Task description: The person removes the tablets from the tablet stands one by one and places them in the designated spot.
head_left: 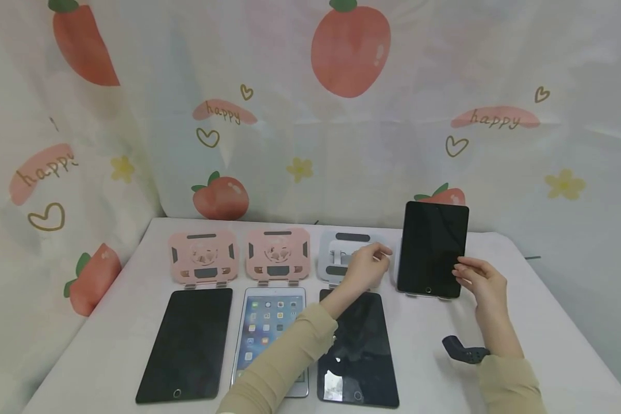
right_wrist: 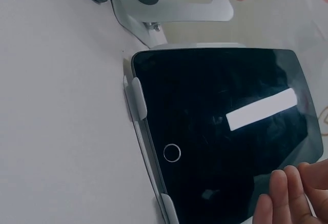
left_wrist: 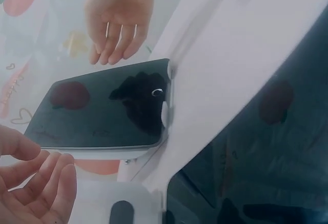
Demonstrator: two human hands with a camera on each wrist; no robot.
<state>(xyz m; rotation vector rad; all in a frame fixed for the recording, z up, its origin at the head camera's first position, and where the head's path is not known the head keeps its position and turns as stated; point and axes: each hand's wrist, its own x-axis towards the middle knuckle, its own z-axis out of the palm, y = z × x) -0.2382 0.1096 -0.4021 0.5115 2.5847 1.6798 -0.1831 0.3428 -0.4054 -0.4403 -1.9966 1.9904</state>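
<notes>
A black tablet (head_left: 434,250) leans upright on a white stand (right_wrist: 137,101), whose small lips catch its bottom edge. My left hand (head_left: 368,265) is off the tablet's left side, in front of a pale blue-grey stand (head_left: 353,237), its fingers loosely bent around nothing. On the other side, my right hand (head_left: 483,282) has its fingertips beside the tablet's right edge. In the left wrist view the fingers of the right hand (left_wrist: 120,24) hang relaxed, with a small gap to the tablet. Neither hand grips anything.
Two pink stands (head_left: 203,257) (head_left: 278,254) stand to the left. Before them lie a black tablet (head_left: 186,345) and a white tablet with a lit screen (head_left: 271,322). Another black tablet (head_left: 359,351) lies under my left forearm. A fruit-print curtain (head_left: 300,138) hangs behind the white table (head_left: 538,322).
</notes>
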